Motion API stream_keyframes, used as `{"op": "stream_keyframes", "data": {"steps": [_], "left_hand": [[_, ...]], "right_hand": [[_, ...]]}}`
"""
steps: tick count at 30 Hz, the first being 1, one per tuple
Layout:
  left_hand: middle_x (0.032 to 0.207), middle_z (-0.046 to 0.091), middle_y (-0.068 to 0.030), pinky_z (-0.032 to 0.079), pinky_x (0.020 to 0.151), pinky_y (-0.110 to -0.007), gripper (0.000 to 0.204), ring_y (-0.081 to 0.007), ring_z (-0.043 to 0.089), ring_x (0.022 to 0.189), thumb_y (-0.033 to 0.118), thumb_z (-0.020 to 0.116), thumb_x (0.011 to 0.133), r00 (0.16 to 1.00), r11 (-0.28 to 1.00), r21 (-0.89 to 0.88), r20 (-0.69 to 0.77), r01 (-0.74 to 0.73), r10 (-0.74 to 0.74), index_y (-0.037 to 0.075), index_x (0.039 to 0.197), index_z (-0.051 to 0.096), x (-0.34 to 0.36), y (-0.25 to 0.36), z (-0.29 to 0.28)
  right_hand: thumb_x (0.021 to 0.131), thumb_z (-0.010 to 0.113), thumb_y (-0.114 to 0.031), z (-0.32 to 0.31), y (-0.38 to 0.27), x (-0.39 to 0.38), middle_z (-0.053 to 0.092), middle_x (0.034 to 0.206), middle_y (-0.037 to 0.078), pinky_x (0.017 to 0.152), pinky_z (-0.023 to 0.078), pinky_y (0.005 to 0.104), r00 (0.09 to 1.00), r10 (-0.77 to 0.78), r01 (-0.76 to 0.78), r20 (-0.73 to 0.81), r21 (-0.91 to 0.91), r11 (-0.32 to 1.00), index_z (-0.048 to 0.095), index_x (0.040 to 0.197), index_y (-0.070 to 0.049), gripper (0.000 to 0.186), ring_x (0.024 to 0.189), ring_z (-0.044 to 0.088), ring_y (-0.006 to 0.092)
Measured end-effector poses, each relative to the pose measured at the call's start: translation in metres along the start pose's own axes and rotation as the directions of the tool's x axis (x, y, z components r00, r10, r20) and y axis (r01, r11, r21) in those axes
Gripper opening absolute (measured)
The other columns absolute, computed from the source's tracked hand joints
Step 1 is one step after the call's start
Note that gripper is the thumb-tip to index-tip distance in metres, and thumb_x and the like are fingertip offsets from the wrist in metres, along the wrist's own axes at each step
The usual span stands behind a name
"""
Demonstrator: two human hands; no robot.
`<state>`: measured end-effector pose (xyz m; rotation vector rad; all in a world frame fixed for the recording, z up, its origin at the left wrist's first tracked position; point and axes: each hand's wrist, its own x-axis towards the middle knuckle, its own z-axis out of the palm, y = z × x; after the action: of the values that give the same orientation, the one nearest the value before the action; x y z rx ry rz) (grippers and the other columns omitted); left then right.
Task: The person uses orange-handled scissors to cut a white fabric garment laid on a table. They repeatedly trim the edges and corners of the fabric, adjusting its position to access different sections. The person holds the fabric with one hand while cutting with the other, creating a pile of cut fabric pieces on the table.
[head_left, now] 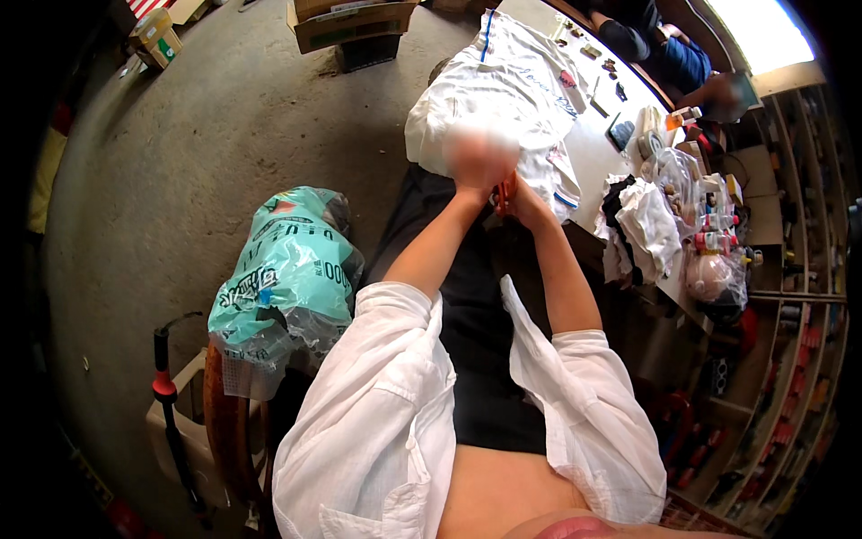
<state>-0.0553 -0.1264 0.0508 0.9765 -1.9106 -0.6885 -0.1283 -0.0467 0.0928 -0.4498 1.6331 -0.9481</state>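
Observation:
A white cloth garment (516, 81) with dark script, red marks and blue-edged trim is spread over the near end of a pale table. Over its near edge reaches my left hand (482, 162), its fingers lost in a blur. Close beside it, my right hand (528, 203) is closed around an orange-red handled hand tool (505, 192). Most of that tool is hidden between the hands, so its exact kind does not show. Both hands are above my dark-trousered lap.
Right of the garment, small metal parts and a phone (620, 132) lie on the table (597, 85). Crumpled cloths (648, 229) and bottles (716, 241) crowd its right side. Another person (669, 58) sits opposite. A turquoise plastic bag (292, 260) stands left; shelves (799, 225) line the right.

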Motion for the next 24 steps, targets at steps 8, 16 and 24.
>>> {"op": "stream_keyframes", "data": {"steps": [8,16,24], "left_hand": [[0.078,0.057,-0.0111,0.045,0.077,-0.038,0.002,-0.0291,0.055,0.085,0.001,0.059,0.067,0.982,0.982,-0.046,-0.030,-0.186,0.184,0.002,0.065,0.059,-0.001,-0.028,0.015],[0.075,0.059,-0.0095,0.047,0.072,-0.037,0.007,-0.0283,0.057,0.080,0.001,0.062,0.071,0.977,0.978,-0.040,-0.066,-0.205,0.202,0.003,0.065,0.060,0.001,-0.030,0.015],[0.083,0.058,-0.0092,0.043,0.079,-0.040,0.016,-0.0290,0.053,0.089,0.016,0.068,0.069,0.999,0.993,0.110,-0.009,-0.040,0.042,0.006,0.076,0.057,0.001,-0.028,0.015]], "right_hand": [[0.080,0.050,-0.069,-0.001,-0.010,0.012,0.040,0.062,-0.002,0.040,0.032,0.0240,0.999,0.032,-0.032,0.005,0.021,0.999,0.049,0.080,-0.013,0.056,0.049,0.040,0.0095],[0.084,0.049,-0.064,-0.009,0.006,0.030,0.038,0.057,-0.003,0.037,0.030,0.0217,0.998,-0.062,0.065,-0.025,0.110,0.992,0.045,0.076,-0.013,0.052,0.042,0.037,0.0079],[0.086,0.050,-0.060,-0.013,0.004,0.018,0.040,0.057,-0.002,0.039,0.033,0.0218,1.000,0.023,-0.024,0.005,0.166,0.986,0.045,0.076,-0.012,0.050,0.044,0.040,0.0085]]}}
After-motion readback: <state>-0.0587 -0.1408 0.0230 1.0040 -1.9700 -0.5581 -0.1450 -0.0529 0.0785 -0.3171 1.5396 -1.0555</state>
